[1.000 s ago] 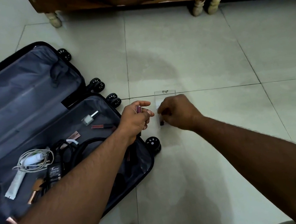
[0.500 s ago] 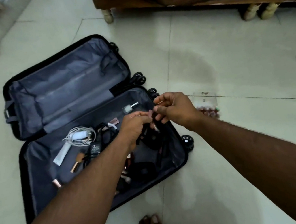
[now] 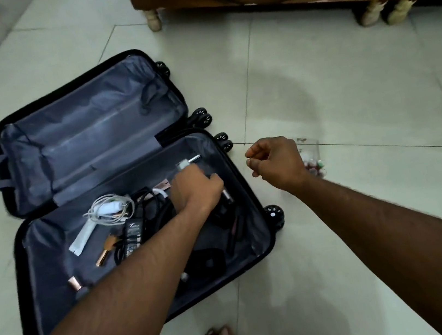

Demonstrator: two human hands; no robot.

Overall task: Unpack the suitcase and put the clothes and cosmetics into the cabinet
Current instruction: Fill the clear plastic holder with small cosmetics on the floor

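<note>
We are picking cosmetics out of the open suitcase (image 3: 115, 160) on the floor: our left hand (image 3: 197, 188) reaches in, fingers curled over small items, grip unclear, while our right hand (image 3: 276, 163) hovers loosely curled, seemingly empty, beside the clear box (image 3: 312, 153).

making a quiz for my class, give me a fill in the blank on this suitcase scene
1. The suitcase lies ____ on the tiled floor.
2. The ____ hand reaches into the suitcase among the small items.
3. The white coiled cable lies ____ the suitcase.
4. The clear box stands on the floor beside the ____ hand.

Missing words: open; left; inside; right
</note>
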